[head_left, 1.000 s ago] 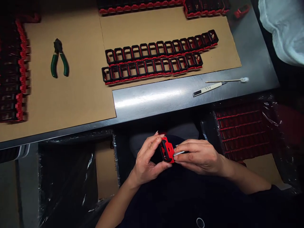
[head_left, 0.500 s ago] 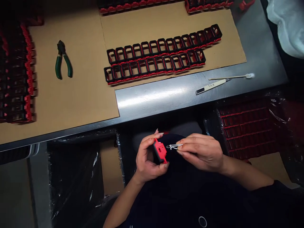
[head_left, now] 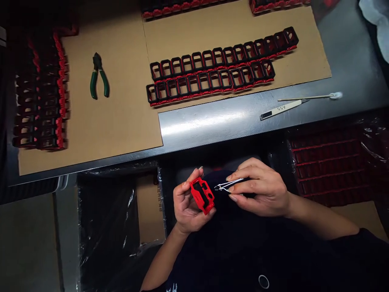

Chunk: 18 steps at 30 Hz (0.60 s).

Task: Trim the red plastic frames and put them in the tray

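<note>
My left hand (head_left: pixel 186 210) is closed around the edges of a red and black plastic frame part (head_left: pixel 199 198), which is tilted so its red side and openings face up and to the right. Between the thumb and fingers of my right hand (head_left: pixel 263 188) is a pair of small silver nail clippers (head_left: pixel 225 185). Their jaws point left at the frame part, a small gap away from it. Both hands are in front of my body, below the table's front edge.
On the cardboard (head_left: pixel 127 117) stand two rows of black and red frames (head_left: pixel 194 85), with a stack of frames (head_left: pixel 60 101) at left. Green-handled pliers (head_left: pixel 99 77) lie there too. A knife marked A55 (head_left: pixel 282 109) and a cotton swab (head_left: pixel 304 98) rest on the metal tabletop. At right is a lined box of parts (head_left: pixel 328 162).
My left hand has turned the frame part, so more of its red side and openings shows. The right hand's fingers have spread a little on the clippers. The view has shifted left.
</note>
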{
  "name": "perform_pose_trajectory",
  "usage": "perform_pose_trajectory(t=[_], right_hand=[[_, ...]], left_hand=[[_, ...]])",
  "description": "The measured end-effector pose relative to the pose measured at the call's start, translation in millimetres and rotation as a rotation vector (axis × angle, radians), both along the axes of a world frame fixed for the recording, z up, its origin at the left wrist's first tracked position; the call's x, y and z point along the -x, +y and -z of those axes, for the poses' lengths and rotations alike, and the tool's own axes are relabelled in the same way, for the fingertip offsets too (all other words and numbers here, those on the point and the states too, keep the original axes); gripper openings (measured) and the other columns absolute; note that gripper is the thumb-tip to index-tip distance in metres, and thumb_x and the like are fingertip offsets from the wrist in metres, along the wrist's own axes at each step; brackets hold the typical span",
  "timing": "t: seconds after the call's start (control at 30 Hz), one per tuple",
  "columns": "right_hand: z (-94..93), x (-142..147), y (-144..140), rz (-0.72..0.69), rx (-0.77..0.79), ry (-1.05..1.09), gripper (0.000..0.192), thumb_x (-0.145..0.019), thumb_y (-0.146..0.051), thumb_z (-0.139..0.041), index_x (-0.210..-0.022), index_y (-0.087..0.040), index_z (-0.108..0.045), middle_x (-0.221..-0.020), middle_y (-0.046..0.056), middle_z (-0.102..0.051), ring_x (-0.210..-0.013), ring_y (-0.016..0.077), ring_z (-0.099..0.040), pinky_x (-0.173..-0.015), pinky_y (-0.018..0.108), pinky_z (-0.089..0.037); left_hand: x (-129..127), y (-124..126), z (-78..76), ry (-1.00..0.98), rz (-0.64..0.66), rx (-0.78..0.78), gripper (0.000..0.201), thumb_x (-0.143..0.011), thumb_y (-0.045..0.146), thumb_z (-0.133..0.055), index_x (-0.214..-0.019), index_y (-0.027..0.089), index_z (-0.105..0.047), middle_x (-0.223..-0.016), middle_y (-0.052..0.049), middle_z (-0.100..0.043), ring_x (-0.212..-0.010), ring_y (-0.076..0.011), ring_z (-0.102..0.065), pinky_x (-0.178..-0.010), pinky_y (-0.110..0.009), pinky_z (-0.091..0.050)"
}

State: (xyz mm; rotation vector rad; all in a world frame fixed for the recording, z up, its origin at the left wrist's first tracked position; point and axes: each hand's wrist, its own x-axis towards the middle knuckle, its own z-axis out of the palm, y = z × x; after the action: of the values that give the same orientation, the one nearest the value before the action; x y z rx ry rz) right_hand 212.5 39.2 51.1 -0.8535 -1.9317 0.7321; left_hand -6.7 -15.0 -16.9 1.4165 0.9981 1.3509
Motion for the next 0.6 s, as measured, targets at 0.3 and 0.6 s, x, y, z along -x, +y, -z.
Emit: perform_pose_trajectory(t=[0.3,0.6], right_hand=[[-8.5,5,3,-0.039,-0.139,-0.114,0.007,-0.083,-0.018,-0.078,-0.089,-0.018,-0.074,-0.094,0.007,-0.077,-0.086,0.0207,-0.067,-0.073,0.034,-0.061],[18.3,14,48,0.107,-0.153,-0.183,0.003,-0.089,-0.021,-0.072,-0.091,-0.021,-0.07,-0.095,0.005,-0.077,-0.089,0.0206,-0.065,-0.082,0.035,-0.056]], left_hand=[[-3,3,1.8,-0.024,-0.067,-0.223,0.076,-0.076,0.018,-0.085,-0.14,0.03,-0.046,-0.147,-0.012,-0.057,-0.133,-0.0265,-0.059,-0.111,-0.046,-0.051],[-2,7,-3.9,0.087,-0.153,-0.295,0.072,-0.077,0.024,-0.083,-0.14,0.029,-0.047,-0.134,-0.007,-0.057,-0.125,-0.0242,-0.064,-0.101,-0.045,-0.059]])
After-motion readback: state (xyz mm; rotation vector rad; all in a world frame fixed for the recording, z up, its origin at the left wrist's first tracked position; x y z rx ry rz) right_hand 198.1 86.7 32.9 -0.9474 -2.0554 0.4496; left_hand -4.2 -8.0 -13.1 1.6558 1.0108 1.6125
